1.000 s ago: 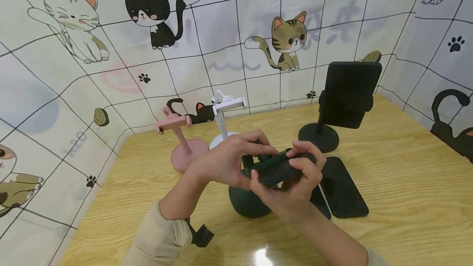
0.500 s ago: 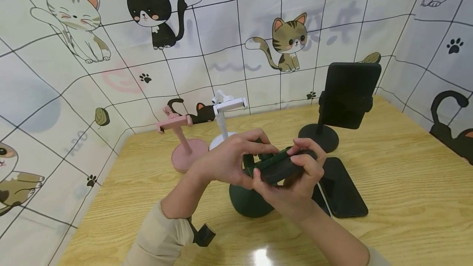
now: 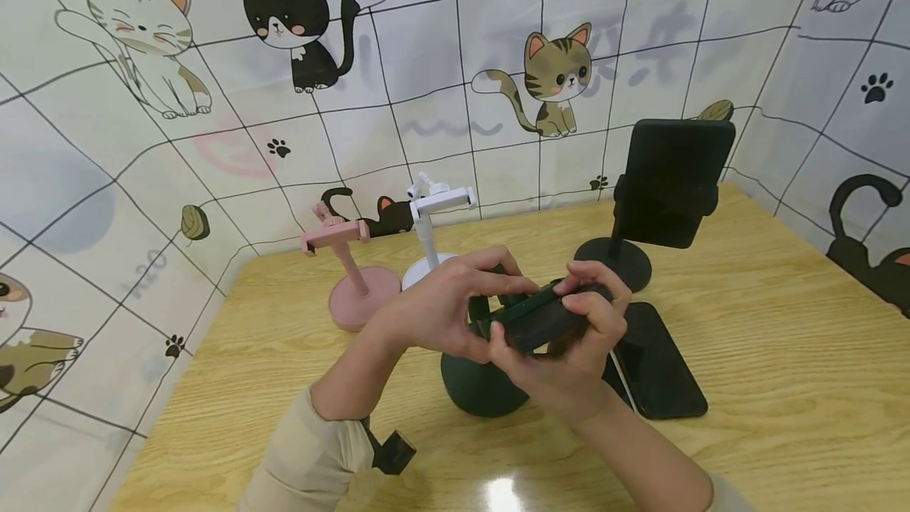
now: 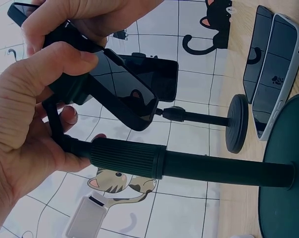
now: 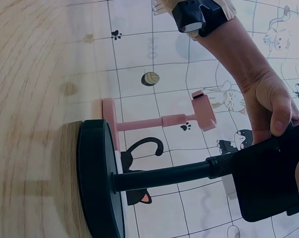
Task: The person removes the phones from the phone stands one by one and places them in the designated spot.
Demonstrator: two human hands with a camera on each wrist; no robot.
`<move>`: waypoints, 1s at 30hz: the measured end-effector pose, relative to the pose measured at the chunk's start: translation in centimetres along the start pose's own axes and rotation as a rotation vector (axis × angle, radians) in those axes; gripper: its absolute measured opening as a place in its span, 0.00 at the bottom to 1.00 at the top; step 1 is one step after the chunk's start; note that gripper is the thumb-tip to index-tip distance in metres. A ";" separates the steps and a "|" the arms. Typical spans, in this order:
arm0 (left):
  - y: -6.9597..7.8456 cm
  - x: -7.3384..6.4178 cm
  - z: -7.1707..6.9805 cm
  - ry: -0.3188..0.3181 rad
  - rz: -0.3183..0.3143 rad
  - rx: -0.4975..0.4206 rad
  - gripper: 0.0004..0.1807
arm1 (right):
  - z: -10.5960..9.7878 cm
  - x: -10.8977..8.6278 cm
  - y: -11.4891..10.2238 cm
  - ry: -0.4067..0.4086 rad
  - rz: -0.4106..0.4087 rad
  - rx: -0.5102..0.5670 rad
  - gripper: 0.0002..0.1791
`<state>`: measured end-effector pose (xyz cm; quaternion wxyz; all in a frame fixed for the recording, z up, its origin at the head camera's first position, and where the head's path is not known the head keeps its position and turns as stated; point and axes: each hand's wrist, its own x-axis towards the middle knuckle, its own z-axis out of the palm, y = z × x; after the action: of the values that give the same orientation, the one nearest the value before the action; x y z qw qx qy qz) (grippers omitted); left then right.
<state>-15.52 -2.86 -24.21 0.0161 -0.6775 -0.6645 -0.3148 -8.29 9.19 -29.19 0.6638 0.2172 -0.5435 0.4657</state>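
A dark green phone stand (image 3: 479, 389) stands upright, its ribbed collar and stem (image 4: 209, 167) showing in the left wrist view. In its clamp (image 4: 115, 105) sits a dark phone (image 5: 263, 181), tilted. My left hand (image 3: 455, 303) grips the clamp and bracket from the left, thumb on the clamp body. From the right, my right hand (image 3: 579, 354) holds the phone and clamp edge, with its thumb at the near end and fingers over the far end. Parts of the clamp are hidden behind both hands.
A pink phone stand (image 3: 361, 299) and a white one (image 3: 425, 231) stand at the back left. Back right, a black stand (image 3: 613, 263) bears a black tablet-like device (image 3: 675, 184). Beside the right hand lie a black phone (image 3: 661, 362) and a pale-edged phone (image 4: 278, 74).
Both hands have risen very slightly with the phone and clamp, and the phone's right end tips up a little. Both grips stay the same.
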 end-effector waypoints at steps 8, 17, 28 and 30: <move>0.1 0.1 -0.1 0.005 0.002 0.001 0.30 | -0.1 0.2 0.0 -0.016 0.013 0.026 0.28; 0.0 0.2 -0.1 0.001 0.004 0.001 0.30 | -0.3 0.5 0.0 -0.043 0.028 0.022 0.28; 0.0 0.2 0.1 0.022 -0.002 0.006 0.31 | -0.5 0.6 0.1 -0.052 0.032 0.054 0.29; 0.1 0.1 0.1 0.023 -0.013 0.012 0.31 | -0.5 0.5 0.1 -0.056 0.034 0.072 0.29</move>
<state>-15.41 -2.73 -24.27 0.0260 -0.6694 -0.6706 -0.3187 -8.13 9.78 -28.88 0.6323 0.2447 -0.5483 0.4897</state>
